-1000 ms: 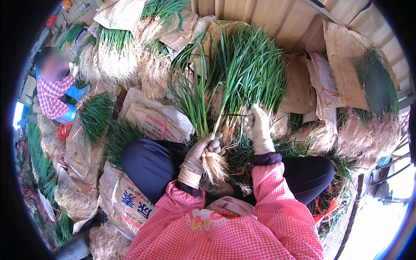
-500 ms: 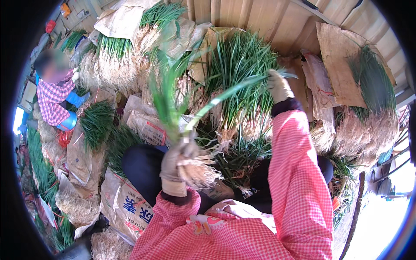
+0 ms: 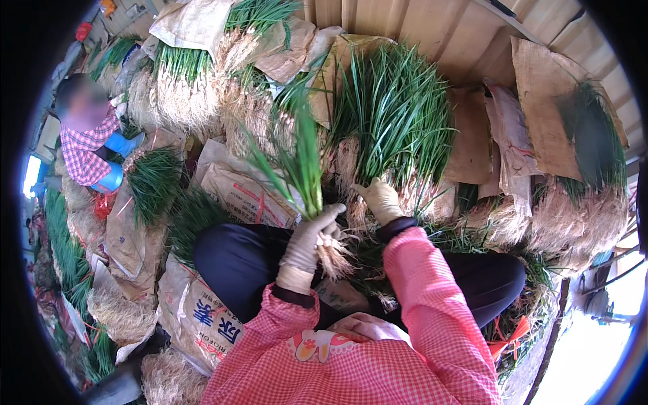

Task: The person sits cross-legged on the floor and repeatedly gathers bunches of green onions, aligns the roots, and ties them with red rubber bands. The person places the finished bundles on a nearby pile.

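Wrapped around a small bunch of scallions (image 3: pixel 310 179), my gloved left hand (image 3: pixel 312 241) is closed in front of my left knee. The green leaves stand up above the fist, and pale roots hang out on its right side. My gloved right hand (image 3: pixel 380 202) is at the lower edge of a big stack of scallions (image 3: pixel 398 115), close to the white stems and roots. Its thumb and forefinger are spread and nothing shows between them; the other fingers are partly hidden.
Loose green leaves (image 3: pixel 442 237) lie beyond my crossed legs. Root-on scallion stacks (image 3: pixel 574 209) stand at the right under brown sheets (image 3: pixel 540 101). Printed sacks (image 3: pixel 196 320) lie at the left. A person in a checked shirt (image 3: pixel 84 152) sits at the far left. A corrugated wall (image 3: pixel 412 27) rises behind.
My right hand has come down and left from beside the leaf tops, and the long leaf stretched to it is gone from its fingers. The left hand has shifted slightly right with the bunch.
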Demonstrator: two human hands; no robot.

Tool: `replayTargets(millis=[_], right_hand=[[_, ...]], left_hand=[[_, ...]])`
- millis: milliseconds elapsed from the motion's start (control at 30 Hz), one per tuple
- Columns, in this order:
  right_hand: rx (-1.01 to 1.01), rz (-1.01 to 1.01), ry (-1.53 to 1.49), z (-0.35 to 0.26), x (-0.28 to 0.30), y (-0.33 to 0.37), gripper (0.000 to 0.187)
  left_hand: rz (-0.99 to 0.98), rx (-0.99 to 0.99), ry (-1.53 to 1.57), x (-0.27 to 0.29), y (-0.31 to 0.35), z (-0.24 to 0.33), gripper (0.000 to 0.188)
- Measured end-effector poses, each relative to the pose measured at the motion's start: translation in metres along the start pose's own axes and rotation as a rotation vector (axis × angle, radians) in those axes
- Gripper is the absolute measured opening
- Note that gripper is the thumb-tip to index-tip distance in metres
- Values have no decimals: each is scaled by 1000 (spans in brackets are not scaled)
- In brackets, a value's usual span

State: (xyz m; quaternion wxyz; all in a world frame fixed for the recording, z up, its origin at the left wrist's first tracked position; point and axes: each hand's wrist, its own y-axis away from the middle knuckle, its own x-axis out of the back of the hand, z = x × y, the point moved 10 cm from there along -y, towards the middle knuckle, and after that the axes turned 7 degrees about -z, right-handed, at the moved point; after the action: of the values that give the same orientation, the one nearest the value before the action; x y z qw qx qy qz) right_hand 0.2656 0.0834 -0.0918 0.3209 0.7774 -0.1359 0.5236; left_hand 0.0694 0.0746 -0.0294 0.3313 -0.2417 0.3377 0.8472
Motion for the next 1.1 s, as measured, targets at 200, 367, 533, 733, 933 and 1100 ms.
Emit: replayTargets(millis=[200, 367, 533, 733, 933, 1100], right_hand=[[-13, 119, -523, 37, 14, -7, 33], [62, -148, -1391, 49, 32, 38, 13], [134, -370, -1450, 10, 1, 86, 19], [31, -236, -1506, 24, -6, 84, 45], [181, -85, -1407, 12, 7, 78, 31], [172, -67, -1648, 23, 7, 86, 17]], left_hand=[[122, -8, -150, 33, -19, -24, 24], [163, -110, -132, 39, -33, -40, 18], [23, 102, -159, -4, -28, -61, 24], [65, 95, -242, 19, -33, -77, 23], [89, 60, -251, 24, -25, -70, 18], [-43, 83, -81, 21, -28, -69, 13]])
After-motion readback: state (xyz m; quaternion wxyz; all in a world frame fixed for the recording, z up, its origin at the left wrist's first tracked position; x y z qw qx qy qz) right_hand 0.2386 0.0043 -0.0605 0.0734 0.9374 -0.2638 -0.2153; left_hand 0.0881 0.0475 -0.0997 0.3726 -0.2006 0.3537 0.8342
